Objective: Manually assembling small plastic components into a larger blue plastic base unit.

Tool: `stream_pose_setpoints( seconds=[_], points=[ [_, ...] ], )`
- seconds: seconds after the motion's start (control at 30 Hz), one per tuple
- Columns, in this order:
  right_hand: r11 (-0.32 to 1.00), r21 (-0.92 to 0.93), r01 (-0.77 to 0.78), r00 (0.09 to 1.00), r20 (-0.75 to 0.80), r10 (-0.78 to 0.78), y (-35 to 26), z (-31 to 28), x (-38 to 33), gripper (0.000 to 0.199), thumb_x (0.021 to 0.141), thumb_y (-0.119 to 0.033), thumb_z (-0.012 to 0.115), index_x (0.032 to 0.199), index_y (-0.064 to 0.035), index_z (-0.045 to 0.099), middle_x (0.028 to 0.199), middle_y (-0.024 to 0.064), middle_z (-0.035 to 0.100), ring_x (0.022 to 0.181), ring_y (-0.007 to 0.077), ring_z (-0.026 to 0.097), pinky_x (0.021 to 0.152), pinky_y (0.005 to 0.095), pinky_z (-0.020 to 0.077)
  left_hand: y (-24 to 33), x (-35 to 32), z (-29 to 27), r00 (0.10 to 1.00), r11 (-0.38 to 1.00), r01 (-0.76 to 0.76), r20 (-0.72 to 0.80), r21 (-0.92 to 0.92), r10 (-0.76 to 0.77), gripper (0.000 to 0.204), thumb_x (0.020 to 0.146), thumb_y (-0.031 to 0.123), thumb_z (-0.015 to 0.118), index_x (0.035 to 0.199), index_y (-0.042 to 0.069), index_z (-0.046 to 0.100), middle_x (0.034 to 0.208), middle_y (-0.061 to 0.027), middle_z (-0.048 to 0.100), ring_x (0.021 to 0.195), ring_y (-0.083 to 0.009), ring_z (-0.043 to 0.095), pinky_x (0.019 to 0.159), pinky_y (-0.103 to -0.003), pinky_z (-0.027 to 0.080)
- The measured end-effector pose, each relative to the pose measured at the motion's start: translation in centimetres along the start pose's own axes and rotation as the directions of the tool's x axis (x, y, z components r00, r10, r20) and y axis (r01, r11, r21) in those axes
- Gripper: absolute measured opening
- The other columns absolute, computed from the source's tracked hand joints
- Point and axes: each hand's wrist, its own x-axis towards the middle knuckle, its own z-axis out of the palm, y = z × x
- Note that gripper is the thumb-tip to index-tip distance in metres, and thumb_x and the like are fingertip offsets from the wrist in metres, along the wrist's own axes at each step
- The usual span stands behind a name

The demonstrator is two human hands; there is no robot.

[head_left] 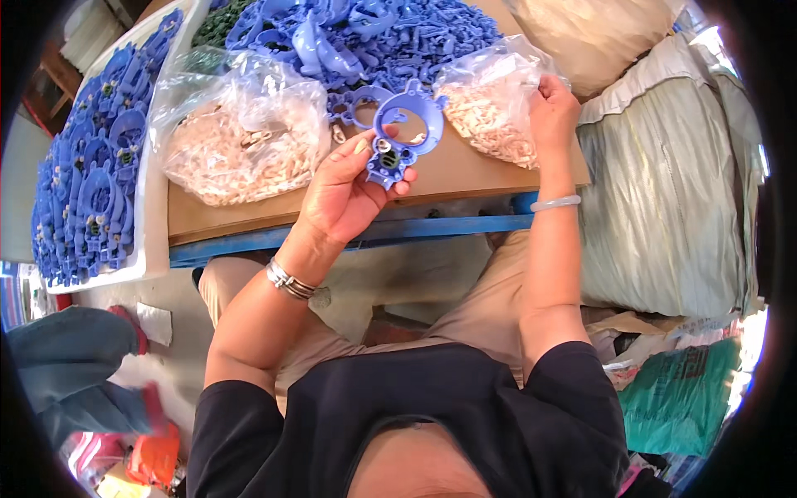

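My left hand [344, 187] holds up a blue plastic part [388, 164], pinched between thumb and fingers. The part has a large open ring at its top and a smaller body with a dark green insert and a pale piece set in it. My right hand [554, 116] is at the right edge of a clear plastic bag [490, 116] full of small cream-coloured pieces. Its fingers are curled against the bag, and what they pinch, if anything, is hidden. Another blue ringed part [365, 106] lies on the cardboard-topped table behind the held one.
A second clear bag [241, 153] of cream pieces sits left on the cardboard [278, 217]. Behind is a heap of blue parts [390, 41]. A white tray [155, 257] of blue assemblies stands left. Big pale sacks [664, 191] stand right. A person's legs [70, 365] show lower left.
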Motion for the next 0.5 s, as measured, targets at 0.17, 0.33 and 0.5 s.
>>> stream_pose_setpoints(
  seconds=[0.17,0.33,0.5],
  points=[
    [0.581,0.764,-0.28,0.928,0.061,0.368,-1.9,-2.6,-0.3,0.015,0.08,-0.004,0.056,0.092,0.0048,0.058,0.079,0.0085,0.062,0.057,0.0119,0.056,0.046,0.0231,0.0429,0.1,-0.1,0.1,1.0,1.0,-0.001,0.01,-0.013,0.001,0.032,0.089,0.016,0.043,0.116,-0.001,0.043,0.1,-0.0152,0.055,0.081,-0.0289,0.058,0.068,-0.037,0.048],
    [0.145,0.935,-0.324,0.94,0.302,0.157,-5.4,-5.1,-2.1,0.019,0.083,-0.002,0.051,0.1,0.0056,0.055,0.08,0.0115,0.059,0.054,0.0113,0.052,0.044,0.0214,0.0409,-0.2,0.0,0.5,1.0,1.0,0.004,0.002,-0.011,-0.004,0.032,0.089,0.017,0.044,0.115,-0.001,0.043,0.1,-0.0151,0.055,0.081,-0.0285,0.058,0.068,-0.036,0.048],
    [0.022,0.848,-0.529,0.841,0.528,-0.116,-8.6,-4.3,-5.1,0.024,0.083,-0.003,0.052,0.107,0.0032,0.053,0.08,0.0101,0.056,0.055,0.0094,0.05,0.044,0.0208,0.0388,-0.1,0.0,0.2,1.0,0.999,-0.007,0.013,-0.036,0.008,0.031,0.088,0.016,0.045,0.115,0.0,0.043,0.102,-0.0154,0.055,0.083,-0.0289,0.057,0.069,-0.036,0.048]
  ],
)
